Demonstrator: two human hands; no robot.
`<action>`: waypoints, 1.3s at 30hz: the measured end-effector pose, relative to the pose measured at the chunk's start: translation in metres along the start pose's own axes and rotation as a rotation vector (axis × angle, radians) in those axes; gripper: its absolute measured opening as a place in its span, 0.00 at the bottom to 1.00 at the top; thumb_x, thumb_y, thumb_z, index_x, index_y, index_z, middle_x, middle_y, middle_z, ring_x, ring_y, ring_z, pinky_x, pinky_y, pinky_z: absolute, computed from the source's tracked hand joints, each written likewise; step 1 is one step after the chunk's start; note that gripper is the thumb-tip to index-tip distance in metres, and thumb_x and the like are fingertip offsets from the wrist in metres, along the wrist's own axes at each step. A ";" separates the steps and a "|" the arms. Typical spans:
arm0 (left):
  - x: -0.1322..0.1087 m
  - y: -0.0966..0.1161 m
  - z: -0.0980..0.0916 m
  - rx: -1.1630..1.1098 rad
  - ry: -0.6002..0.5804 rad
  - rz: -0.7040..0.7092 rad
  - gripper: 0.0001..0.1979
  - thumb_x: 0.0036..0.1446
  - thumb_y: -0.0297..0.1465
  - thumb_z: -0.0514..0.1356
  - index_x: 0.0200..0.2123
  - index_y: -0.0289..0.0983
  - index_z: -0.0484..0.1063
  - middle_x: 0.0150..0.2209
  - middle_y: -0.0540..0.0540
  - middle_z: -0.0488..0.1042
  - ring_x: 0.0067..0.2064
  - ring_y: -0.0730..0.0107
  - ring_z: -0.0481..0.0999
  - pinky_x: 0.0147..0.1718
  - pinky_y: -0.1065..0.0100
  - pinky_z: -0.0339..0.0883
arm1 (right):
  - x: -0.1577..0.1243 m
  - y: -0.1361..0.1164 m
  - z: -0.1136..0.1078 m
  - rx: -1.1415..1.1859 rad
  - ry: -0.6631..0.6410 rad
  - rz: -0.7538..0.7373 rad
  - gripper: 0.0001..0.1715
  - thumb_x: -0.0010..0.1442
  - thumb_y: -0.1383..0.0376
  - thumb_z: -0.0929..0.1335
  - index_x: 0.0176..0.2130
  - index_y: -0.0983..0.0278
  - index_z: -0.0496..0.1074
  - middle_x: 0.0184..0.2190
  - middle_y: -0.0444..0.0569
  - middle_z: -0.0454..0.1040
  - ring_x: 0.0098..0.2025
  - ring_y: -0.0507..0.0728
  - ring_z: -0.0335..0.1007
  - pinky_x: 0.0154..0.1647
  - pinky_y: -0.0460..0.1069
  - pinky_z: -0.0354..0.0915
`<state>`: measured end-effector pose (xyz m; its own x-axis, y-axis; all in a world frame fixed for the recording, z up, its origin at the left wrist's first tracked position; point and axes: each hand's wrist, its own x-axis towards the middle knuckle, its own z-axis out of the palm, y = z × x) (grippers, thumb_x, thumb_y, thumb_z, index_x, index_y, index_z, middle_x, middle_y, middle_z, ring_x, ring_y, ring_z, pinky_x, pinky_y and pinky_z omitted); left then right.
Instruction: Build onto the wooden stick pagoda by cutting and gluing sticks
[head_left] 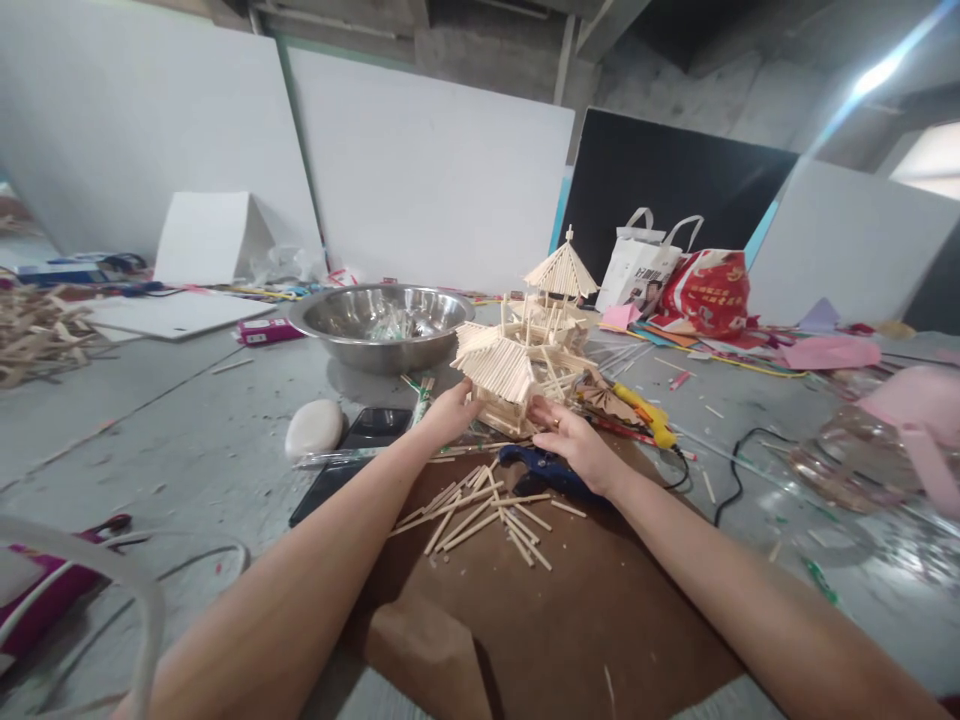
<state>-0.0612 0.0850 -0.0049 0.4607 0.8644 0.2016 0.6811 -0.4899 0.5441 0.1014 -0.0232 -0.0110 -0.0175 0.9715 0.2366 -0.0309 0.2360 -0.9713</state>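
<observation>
A model building made of thin wooden sticks (pixel 529 345), with slanted roofs and a small pointed tower, stands on the grey floor at the far edge of a brown board (pixel 570 610). My left hand (pixel 450 412) grips the model's near left corner under the roof, fingers curled. My right hand (pixel 574 440) rests against the model's near right base, fingers bent onto it. Several loose wooden sticks (pixel 480 515) lie on the board just in front of my hands. Under my right wrist lies a blue tool (pixel 536 465).
A steel bowl (pixel 382 322) stands behind the left hand. A black phone (pixel 356 445) and a white oval object (pixel 313 428) lie to the left. A yellow glue gun (pixel 649 415) with black cord is at right. Bags (pixel 701 290), paper scraps and white boards ring the area.
</observation>
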 end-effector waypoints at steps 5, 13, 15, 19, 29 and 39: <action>-0.003 0.001 -0.019 0.129 -0.004 -0.057 0.13 0.46 0.30 0.49 0.34 0.37 0.69 0.35 0.44 0.73 0.38 0.64 0.70 0.36 0.67 0.61 | -0.004 0.002 0.000 0.015 0.039 0.060 0.34 0.38 0.70 0.68 0.48 0.61 0.61 0.52 0.48 0.61 0.54 0.57 0.52 0.54 0.54 0.47; -0.022 0.046 -0.055 0.362 0.313 0.401 0.22 0.46 0.22 0.47 0.48 0.36 0.61 0.51 0.43 0.61 0.53 0.64 0.57 0.50 0.63 0.49 | -0.004 0.005 -0.003 0.013 0.098 0.063 0.30 0.37 0.69 0.68 0.44 0.60 0.63 0.47 0.48 0.66 0.51 0.56 0.58 0.54 0.55 0.48; -0.018 0.056 -0.053 0.393 0.137 0.564 0.24 0.48 0.25 0.49 0.52 0.39 0.56 0.56 0.46 0.53 0.57 0.63 0.49 0.53 0.59 0.42 | -0.004 0.005 -0.003 0.007 0.088 0.056 0.29 0.38 0.69 0.68 0.43 0.59 0.63 0.47 0.48 0.66 0.50 0.56 0.58 0.54 0.55 0.48; -0.006 0.056 -0.054 0.411 -0.059 0.619 0.25 0.49 0.32 0.50 0.53 0.43 0.54 0.57 0.47 0.52 0.58 0.61 0.47 0.53 0.54 0.36 | -0.005 0.004 -0.003 0.019 0.065 0.055 0.29 0.39 0.70 0.67 0.43 0.60 0.62 0.47 0.49 0.65 0.51 0.55 0.58 0.53 0.54 0.48; -0.010 0.038 -0.052 0.481 0.062 0.769 0.14 0.50 0.30 0.50 0.42 0.38 0.66 0.46 0.46 0.66 0.46 0.68 0.64 0.46 0.63 0.51 | -0.005 0.008 -0.005 -0.001 0.048 0.040 0.28 0.41 0.69 0.67 0.44 0.61 0.61 0.49 0.50 0.64 0.51 0.55 0.57 0.54 0.54 0.48; -0.012 0.033 -0.041 0.627 0.221 0.793 0.12 0.56 0.30 0.44 0.27 0.34 0.65 0.28 0.47 0.67 0.31 0.72 0.64 0.33 0.68 0.55 | -0.005 0.009 -0.006 -0.059 0.055 0.034 0.29 0.41 0.67 0.68 0.46 0.62 0.60 0.48 0.52 0.65 0.51 0.56 0.58 0.52 0.54 0.50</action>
<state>-0.0681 0.0631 0.0439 0.8347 0.2382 0.4966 0.4310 -0.8438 -0.3198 0.1075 -0.0259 -0.0209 0.0378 0.9785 0.2027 0.0278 0.2018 -0.9790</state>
